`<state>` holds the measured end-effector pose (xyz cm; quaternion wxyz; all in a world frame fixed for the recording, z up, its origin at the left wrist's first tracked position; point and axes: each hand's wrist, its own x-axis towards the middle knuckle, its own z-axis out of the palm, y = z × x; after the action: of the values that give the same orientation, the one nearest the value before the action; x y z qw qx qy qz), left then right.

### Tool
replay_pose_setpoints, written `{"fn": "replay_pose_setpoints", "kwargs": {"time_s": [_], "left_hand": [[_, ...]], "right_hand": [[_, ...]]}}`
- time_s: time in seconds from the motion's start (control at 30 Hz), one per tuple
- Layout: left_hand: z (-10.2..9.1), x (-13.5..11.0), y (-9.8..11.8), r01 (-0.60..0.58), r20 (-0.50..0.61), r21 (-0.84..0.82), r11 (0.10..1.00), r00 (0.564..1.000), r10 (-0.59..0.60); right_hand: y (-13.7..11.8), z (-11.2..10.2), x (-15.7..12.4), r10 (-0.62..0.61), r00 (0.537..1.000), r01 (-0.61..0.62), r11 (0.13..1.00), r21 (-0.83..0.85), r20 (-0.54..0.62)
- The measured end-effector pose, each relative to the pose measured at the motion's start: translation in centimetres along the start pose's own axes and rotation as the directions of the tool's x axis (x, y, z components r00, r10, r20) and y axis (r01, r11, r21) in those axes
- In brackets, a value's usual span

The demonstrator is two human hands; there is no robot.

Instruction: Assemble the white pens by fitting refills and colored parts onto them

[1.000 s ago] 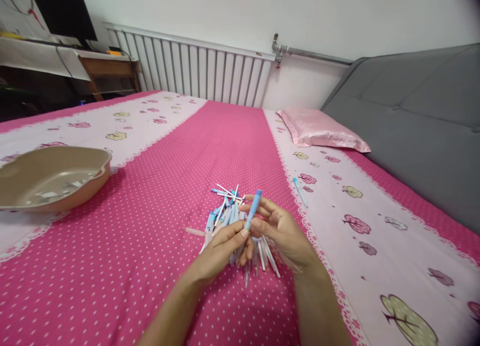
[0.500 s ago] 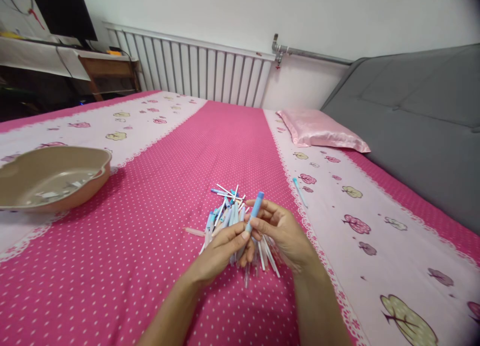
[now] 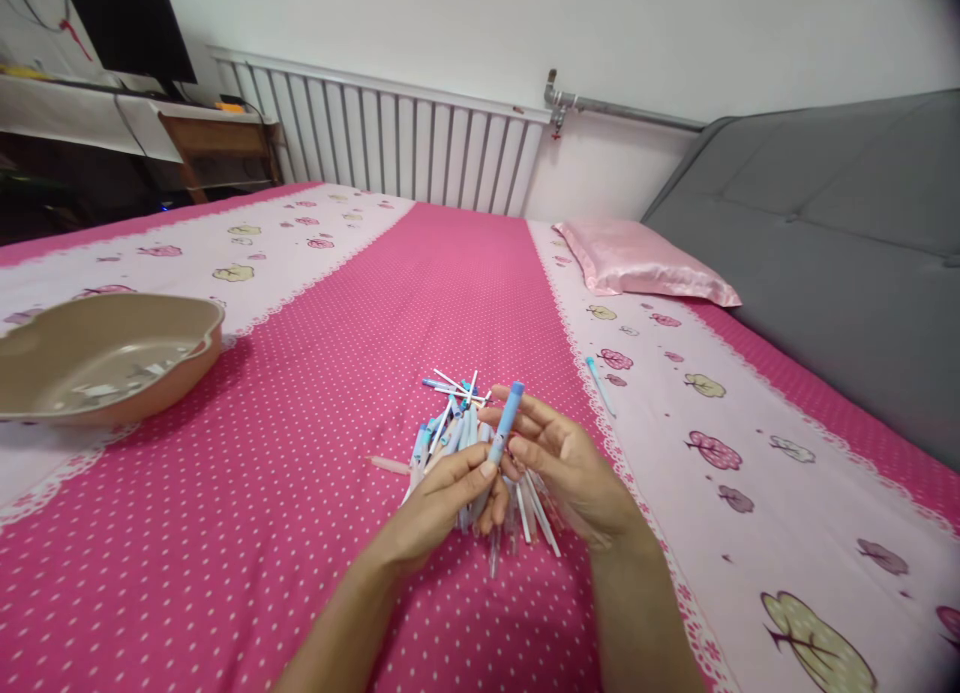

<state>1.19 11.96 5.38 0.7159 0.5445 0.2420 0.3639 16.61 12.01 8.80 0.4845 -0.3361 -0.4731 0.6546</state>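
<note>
Both hands meet over a heap of blue and white pens and pen parts (image 3: 450,428) on the pink dotted bedspread (image 3: 300,453). My left hand (image 3: 442,503) pinches the lower end of a light blue pen (image 3: 505,420), which points up and away. My right hand (image 3: 559,463) grips the same pen near its middle, fingers curled round the barrel. Part of the heap is hidden under my hands.
A tan tray (image 3: 105,358) with small bits in it lies at the left. One blue pen (image 3: 600,383) lies apart on the pale strip to the right. Farther back are a pink pillow (image 3: 645,263), a grey headboard (image 3: 840,243) and a radiator (image 3: 390,143).
My right-hand fingers shifted slightly along the pen, closing on it and then loosening a little. The pen, the heap and my left hand stay almost in place.
</note>
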Motion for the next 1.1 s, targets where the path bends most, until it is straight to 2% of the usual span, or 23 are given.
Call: {"fn": "replay_pose_setpoints", "kwargs": {"time_s": [0.23,0.67,0.77,0.87,1.1], "left_hand": [[-0.03,-0.02,0.05,0.000,0.006,-0.011,1.000,1.000,0.000],[0.02,-0.04,-0.18,0.014,0.000,0.046,0.999,1.000,-0.014],[0.07,-0.11,-0.09,0.007,-0.007,-0.007,1.000,1.000,-0.007],[0.05,-0.24,0.09,0.013,-0.013,-0.068,0.998,1.000,-0.014],[-0.20,-0.44,0.05,0.066,0.004,-0.087,0.994,0.998,-0.066]], "right_hand": [[0.43,-0.23,0.40,0.003,1.000,-0.005,0.999,0.046,0.023],[0.77,-0.07,0.33,-0.035,0.995,0.031,0.999,-0.042,-0.096],[0.49,0.01,0.33,-0.037,0.998,0.038,0.999,0.024,-0.042],[0.33,-0.01,0.33,0.007,0.999,-0.010,0.996,0.092,0.033],[0.61,-0.07,0.38,0.036,0.997,-0.042,0.995,0.086,0.070]]}}
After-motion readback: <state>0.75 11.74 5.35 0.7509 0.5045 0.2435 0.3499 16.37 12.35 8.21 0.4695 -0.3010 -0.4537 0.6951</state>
